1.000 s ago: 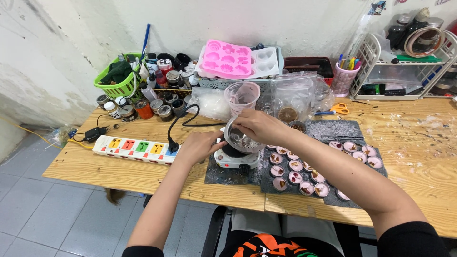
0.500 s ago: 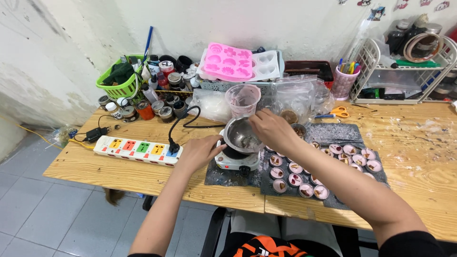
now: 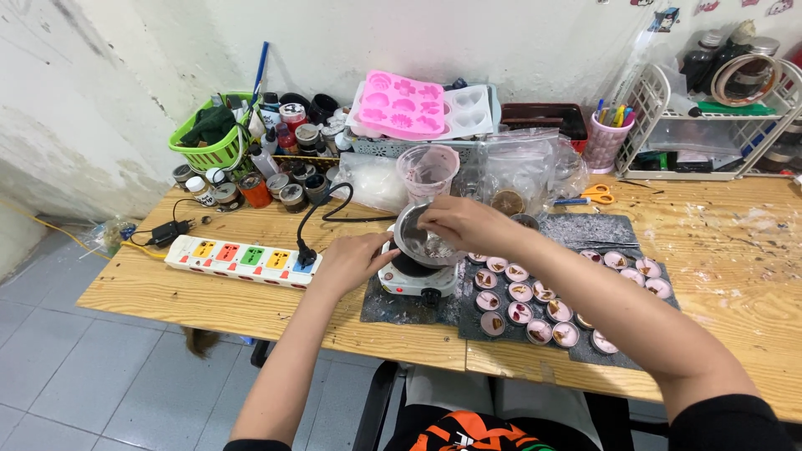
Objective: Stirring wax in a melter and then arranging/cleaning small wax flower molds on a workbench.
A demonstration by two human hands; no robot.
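On the small white hot plate point(image 3: 415, 278) near the front edge of the wooden surface point(image 3: 209, 292) sits a small metal pot point(image 3: 415, 238) with pale, lumpy matter inside. The right hand point(image 3: 464, 224) closes its grip on the pot's rim; the left hand point(image 3: 351, 261) rests curled against the plate's side. Beside them, round little cups point(image 3: 520, 313) with pinkish fillings line a dark mat point(image 3: 601, 230).

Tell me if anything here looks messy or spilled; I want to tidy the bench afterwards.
Yes. Pale flecks and smears spot the wooden table on the right, and the dark mat under the small hotplate is splashed with whitish residue. The right hand is at the metal pot; nothing is tipped over.
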